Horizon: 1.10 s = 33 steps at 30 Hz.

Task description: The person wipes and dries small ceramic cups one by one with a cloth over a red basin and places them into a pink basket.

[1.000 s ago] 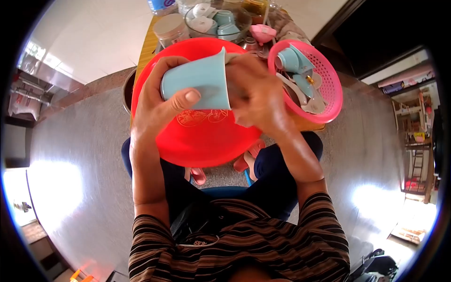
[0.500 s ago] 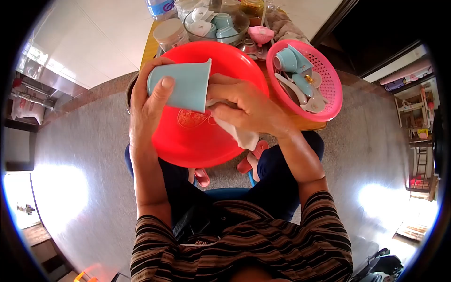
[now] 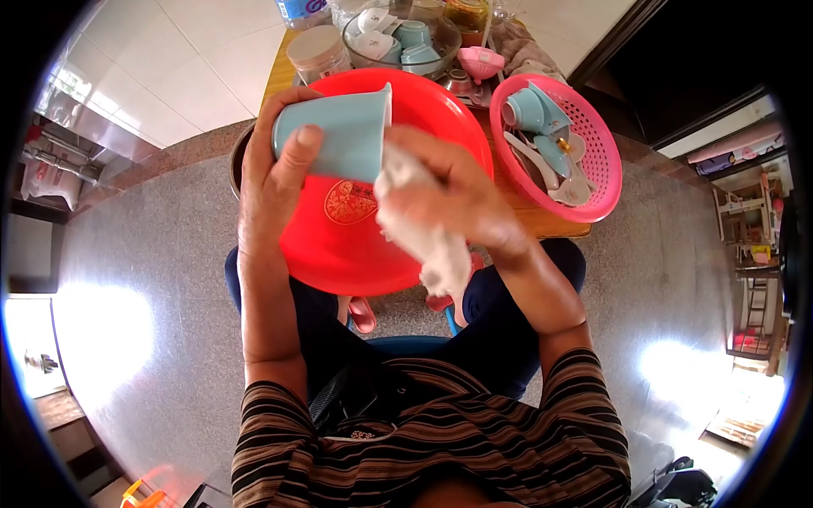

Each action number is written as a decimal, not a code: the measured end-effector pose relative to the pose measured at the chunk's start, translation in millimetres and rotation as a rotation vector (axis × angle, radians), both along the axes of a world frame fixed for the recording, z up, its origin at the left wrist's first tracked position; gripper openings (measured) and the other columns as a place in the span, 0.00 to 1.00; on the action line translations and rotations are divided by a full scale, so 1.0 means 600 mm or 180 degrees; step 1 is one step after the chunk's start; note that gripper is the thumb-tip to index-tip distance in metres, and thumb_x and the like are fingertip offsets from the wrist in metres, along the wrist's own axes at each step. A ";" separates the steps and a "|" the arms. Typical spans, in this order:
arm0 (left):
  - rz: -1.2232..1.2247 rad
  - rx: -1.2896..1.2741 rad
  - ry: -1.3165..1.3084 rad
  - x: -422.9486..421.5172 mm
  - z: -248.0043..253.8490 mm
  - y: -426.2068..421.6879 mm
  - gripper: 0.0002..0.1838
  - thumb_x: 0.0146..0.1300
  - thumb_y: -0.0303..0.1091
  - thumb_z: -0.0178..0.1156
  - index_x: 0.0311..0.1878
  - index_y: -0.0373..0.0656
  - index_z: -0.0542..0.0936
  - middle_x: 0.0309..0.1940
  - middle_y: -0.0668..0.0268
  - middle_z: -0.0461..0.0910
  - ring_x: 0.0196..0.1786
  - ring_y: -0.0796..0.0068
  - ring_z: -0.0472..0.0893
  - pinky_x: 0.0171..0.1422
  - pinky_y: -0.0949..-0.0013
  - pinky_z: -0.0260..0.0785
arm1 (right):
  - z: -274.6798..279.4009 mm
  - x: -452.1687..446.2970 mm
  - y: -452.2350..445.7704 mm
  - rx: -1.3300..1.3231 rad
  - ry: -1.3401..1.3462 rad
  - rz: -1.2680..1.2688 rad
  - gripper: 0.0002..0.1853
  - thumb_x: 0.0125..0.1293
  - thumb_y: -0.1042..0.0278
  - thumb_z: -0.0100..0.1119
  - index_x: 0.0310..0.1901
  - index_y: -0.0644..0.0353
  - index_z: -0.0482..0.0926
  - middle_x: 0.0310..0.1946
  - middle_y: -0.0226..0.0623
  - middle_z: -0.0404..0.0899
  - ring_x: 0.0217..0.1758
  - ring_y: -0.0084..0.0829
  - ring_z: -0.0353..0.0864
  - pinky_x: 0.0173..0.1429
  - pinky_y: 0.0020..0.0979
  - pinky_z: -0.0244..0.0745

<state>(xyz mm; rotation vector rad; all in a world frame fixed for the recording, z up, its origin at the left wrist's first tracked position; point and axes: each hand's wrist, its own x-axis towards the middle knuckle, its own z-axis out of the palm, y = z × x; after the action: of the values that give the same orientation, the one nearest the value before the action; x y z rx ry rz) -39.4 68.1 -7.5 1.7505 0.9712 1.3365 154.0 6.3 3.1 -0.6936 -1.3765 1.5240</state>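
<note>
Basin [image 3: 356,267] under both hands, cup and cloth above it.
Right of the right hand [image 3: 474,195], a pink basket [image 3: 600,135] holds cups [image 3: 528,110] and spoons [image 3: 535,159]; ahead, a glass bowl [image 3: 451,52] holds more. The left hand [image 3: 269,190] curls round the blue cup [image 3: 339,131], which seems partly wiped; the right bunches pale cloth [image 3: 405,222] at its mouth. Which others are finished, I cannot tell.

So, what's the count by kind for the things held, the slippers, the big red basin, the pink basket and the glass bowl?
Held blue cup: 1
Held pale cloth: 1
Slippers: 2
Red basin: 1
Pink basket: 1
Glass bowl: 1
Total: 7
</note>
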 end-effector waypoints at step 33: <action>-0.0636 -0.0627 -0.0568 -0.004 0.005 -0.018 0.45 0.51 0.61 0.67 0.60 0.33 0.68 0.46 0.57 0.78 0.51 0.68 0.78 0.53 0.69 0.71 | -0.024 -0.006 0.013 0.1686 -0.1116 -0.0488 0.19 0.62 0.62 0.63 0.54 0.53 0.76 0.38 0.31 0.81 0.31 0.15 0.76 0.33 0.21 0.72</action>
<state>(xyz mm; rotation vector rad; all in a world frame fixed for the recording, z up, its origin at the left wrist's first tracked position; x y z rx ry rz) -42.0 57.4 -4.3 1.5092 0.7787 1.2031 150.7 14.1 -11.3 -0.7246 -1.8466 0.8798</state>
